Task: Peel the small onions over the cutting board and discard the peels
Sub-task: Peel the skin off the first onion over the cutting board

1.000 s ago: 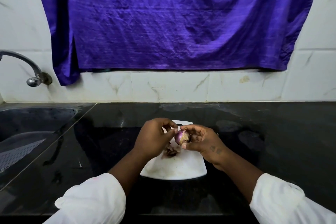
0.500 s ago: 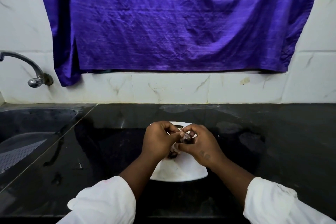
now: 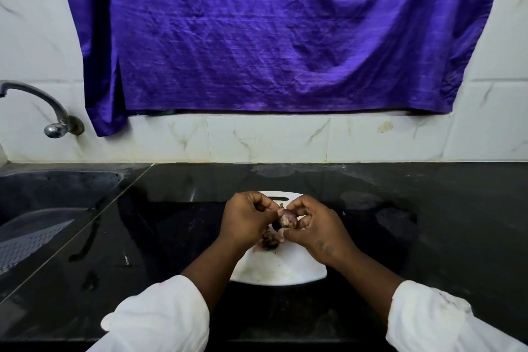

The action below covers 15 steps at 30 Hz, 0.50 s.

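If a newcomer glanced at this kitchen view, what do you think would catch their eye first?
The big purple cloth hanging on the white tiled wall fills the upper half. Below it, at the centre, the left hand and right hand pinch a small onion over a white cutting board, which stands out on the black counter. A few peels lie on the board under the hands.
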{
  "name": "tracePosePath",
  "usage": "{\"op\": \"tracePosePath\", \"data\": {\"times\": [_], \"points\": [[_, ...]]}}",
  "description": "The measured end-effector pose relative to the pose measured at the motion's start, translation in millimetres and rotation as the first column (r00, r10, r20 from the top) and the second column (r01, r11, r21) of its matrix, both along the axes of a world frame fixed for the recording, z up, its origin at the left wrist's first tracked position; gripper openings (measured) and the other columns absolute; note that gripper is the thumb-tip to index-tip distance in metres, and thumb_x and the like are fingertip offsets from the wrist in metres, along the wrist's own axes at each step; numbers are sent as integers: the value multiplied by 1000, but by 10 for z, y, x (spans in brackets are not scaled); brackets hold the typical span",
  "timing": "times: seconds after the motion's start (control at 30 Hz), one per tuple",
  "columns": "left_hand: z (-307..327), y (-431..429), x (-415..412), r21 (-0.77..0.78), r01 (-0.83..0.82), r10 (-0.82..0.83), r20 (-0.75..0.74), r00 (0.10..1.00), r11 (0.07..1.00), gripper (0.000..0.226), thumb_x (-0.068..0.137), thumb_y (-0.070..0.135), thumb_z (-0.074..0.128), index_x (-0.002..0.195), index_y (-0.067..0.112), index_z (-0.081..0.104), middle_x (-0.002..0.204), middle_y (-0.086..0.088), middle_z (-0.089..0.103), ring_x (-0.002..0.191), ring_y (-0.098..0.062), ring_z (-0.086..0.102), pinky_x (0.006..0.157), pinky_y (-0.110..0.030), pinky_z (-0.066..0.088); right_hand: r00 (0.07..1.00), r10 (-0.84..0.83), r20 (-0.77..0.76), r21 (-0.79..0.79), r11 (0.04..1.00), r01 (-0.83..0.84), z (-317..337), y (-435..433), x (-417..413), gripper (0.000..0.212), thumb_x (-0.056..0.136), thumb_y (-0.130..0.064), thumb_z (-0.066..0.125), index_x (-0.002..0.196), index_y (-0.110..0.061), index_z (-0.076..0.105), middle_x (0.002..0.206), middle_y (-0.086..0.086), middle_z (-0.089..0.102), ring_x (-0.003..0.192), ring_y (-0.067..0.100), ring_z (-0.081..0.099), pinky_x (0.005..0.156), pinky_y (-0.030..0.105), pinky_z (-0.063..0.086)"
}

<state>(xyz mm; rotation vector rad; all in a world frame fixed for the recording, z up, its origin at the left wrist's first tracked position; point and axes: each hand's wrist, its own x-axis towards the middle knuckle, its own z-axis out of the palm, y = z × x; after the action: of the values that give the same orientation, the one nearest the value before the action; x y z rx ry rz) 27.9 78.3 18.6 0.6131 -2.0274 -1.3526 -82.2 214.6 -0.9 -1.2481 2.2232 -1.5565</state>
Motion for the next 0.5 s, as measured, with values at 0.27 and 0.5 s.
{"op": "tracePosePath", "data": {"times": [0.27,0.5], "points": [[33,-1,6,52,14,-16,30,999,999,14,83,-1,79,72,7,79,68,-10,76,53,-15,65,50,-25,49,978,-92,-187,44,994,101,33,0,87,36,64,-28,90,87,-26,62,69,-9,68,56,15,63,52,30,45],[54,-21,41,22,54,-55,73,996,998,14,86,-6,71,74,2,75,62,-5,72,50,-10,62,50,-22,49,964,-118,-238,44,990,132,21,-21,148,35,66,-30,90,85,-26,62,65,-12,63,55,10,58,55,34,49]]}}
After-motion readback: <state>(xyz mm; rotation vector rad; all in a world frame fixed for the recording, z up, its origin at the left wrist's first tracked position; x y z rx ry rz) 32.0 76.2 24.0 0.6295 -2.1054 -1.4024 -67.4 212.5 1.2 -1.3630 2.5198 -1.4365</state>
